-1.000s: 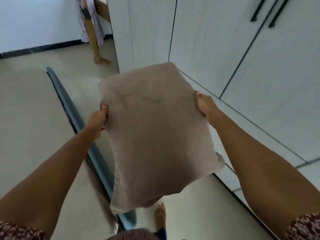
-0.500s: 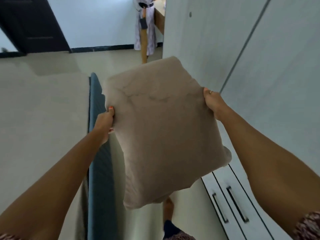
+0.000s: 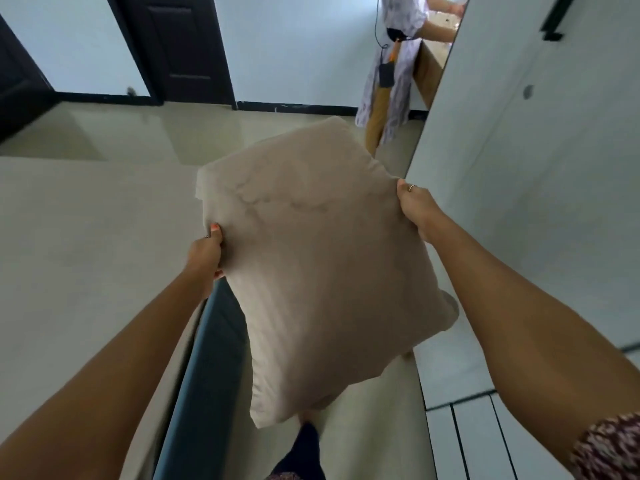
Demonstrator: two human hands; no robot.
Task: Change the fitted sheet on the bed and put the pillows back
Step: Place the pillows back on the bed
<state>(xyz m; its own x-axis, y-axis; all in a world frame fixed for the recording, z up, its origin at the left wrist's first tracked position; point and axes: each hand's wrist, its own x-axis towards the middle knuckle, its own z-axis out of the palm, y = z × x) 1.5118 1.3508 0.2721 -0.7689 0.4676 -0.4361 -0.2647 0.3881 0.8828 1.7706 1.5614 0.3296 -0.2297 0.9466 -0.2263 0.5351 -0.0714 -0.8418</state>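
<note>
The pillow point(image 3: 322, 271) hangs in the air in front of the person, clear of the floor point(image 3: 86, 237) and of the dark blue bed edge point(image 3: 204, 348) that runs beneath its lower left side. The left hand point(image 3: 207, 252) pinches its left edge, thumb on the near face and fingers hidden behind; the right hand point(image 3: 417, 207) clamps the upper right edge in the same way, thumb on top. The pillow looks light and soft: it sags between the two grips, its lower end droops, and the loose cover bunches at the lower right corner. That softness suggests holding the stuffed edges rather than the slack cover, which could slip off the filling. Much is out of sight: the mattress top and any sheet are outside the view, so I cannot tell whether the fitted sheet is changed. The pillow covers most of a foot point(image 3: 304, 419) below. A second person point(image 3: 391, 74) by the wardrobe point(image 3: 519, 168) is cut off at the top edge.
</note>
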